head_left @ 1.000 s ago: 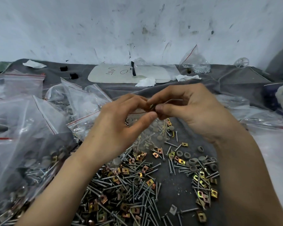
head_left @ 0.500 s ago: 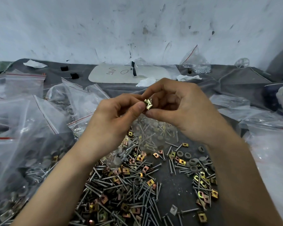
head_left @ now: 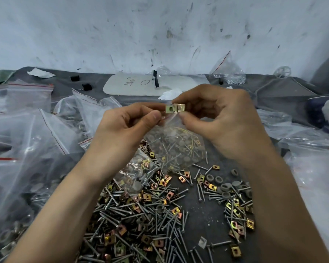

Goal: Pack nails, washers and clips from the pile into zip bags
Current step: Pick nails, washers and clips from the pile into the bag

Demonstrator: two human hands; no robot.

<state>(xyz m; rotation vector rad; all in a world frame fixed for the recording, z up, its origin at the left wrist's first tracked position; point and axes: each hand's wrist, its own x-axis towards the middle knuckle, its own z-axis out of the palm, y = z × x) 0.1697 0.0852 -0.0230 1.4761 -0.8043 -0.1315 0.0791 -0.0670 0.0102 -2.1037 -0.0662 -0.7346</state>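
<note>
Handwriting in dark pen stands on a flat white panel [head_left: 177,86] that lies on the bench [head_left: 277,90] close to the wall. The clearer mark is a single closed ring [head_left: 144,82], which reads as the letter O or a zero. Just left of it is a short slanted scrawl [head_left: 130,82] of about three joined characters. It might be "UMT", but the strokes are too small and too tilted to tell for sure.
</note>
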